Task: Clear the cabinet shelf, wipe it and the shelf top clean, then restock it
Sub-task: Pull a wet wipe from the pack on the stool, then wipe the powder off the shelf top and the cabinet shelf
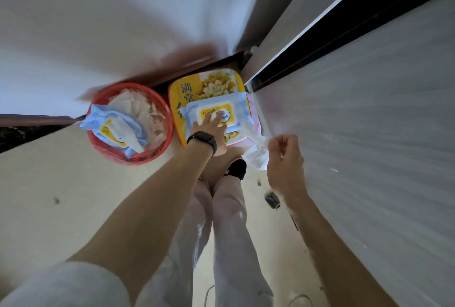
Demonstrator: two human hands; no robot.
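Note:
A blue wet-wipe pack with a yellow lid lies on a yellow box printed with flowers, on the floor below me. My left hand, a black band on its wrist, presses flat on the pack's lid with fingers spread. My right hand pinches a white wipe that trails from the pack's right end. The grey cabinet front rises along the right.
A red bin left of the box holds crumpled used wipes and another blue wipe pack. My legs and a black shoe stand below the box. A small dark object lies on the beige floor near the cabinet.

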